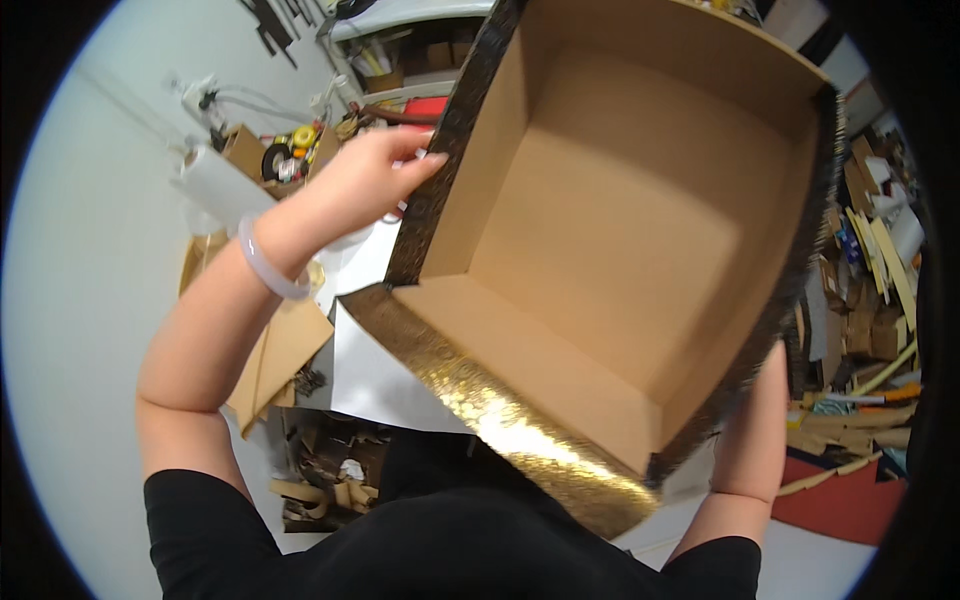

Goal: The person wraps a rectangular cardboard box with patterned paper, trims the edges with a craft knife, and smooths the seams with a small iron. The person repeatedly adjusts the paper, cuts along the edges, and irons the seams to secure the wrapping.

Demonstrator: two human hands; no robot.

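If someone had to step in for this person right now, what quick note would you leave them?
Left hand: gripping the left wall of the open cardboard box, fingers over its rim.
Right hand: hidden behind the box's right side; only the forearm shows.
Box: held up, tilted, open side toward the person, empty inside, gold foil on the near wall's outside.
Done: box stands formed.
Left: cannot tell.

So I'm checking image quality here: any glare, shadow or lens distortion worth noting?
Head view: strong glare on the gold foil flap of the box; soft shadow inside its near corner; the fisheye bends the box edges, with a black rim around the picture; left hand looks sharp.
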